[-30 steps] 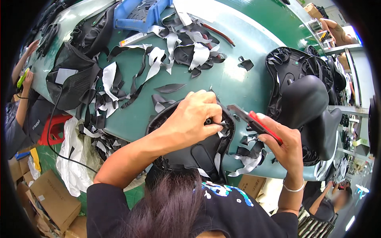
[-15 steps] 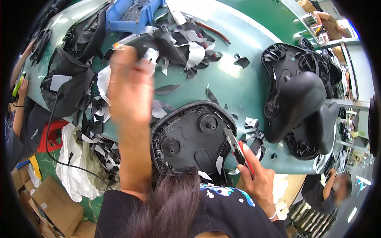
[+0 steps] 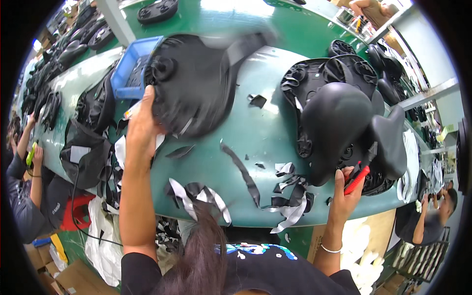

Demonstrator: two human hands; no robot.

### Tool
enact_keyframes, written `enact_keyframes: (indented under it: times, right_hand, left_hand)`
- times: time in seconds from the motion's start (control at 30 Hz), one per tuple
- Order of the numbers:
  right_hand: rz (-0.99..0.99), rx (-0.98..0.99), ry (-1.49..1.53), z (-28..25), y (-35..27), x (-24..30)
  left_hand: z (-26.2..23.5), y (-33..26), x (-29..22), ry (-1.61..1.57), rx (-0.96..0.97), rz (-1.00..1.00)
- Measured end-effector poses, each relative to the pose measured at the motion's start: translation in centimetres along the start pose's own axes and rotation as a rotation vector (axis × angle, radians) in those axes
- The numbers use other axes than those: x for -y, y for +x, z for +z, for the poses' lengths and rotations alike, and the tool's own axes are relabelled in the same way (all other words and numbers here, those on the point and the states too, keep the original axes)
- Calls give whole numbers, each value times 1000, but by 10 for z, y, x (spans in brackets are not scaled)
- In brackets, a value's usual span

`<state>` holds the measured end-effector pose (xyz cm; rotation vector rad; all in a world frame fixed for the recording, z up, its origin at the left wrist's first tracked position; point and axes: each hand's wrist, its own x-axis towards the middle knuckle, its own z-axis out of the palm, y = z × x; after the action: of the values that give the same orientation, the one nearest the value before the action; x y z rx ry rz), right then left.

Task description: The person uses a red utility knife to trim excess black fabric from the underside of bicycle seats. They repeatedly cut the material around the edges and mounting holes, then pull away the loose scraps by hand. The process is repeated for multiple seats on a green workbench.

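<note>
Gripping a blurred black saddle [image 3: 199, 88]: left hand [image 3: 142, 127]; a red cutter [image 3: 358, 180]: right hand [image 3: 344, 199].

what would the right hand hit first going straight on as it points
Probably the smooth black saddle that the red cutter in the right hand points toward; depth is unclear.

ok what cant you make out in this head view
Head view:
Held saddle: nose smeared by motion blur.
Left hand: most fingers hidden behind that saddle.
Blue tray: right part covered by the same saddle.
Cutter: handle's lower end hidden by the right hand.
</note>
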<state>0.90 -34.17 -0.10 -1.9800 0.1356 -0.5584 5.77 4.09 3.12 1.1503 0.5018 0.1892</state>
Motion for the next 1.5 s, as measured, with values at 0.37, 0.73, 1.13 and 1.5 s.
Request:
enact_keyframes:
  times: [0.37, 0.73, 1.13, 1.5]
  right_hand:
    - [224, 317, 223, 6, -11, 18]
    - [54, 611, 831, 18, -3, 67]
    - [114, 706, 723, 52, 28, 70]
    - [46, 636, 107, 79, -7, 30]
  left_hand:
    - [148, -31, 123, 967, 250, 1271]
    - [75, -40, 30, 659, 503, 1269]
    - [90, 2, 54, 477, 800, 1048]
    - [-3, -7, 55, 158, 485, -343]
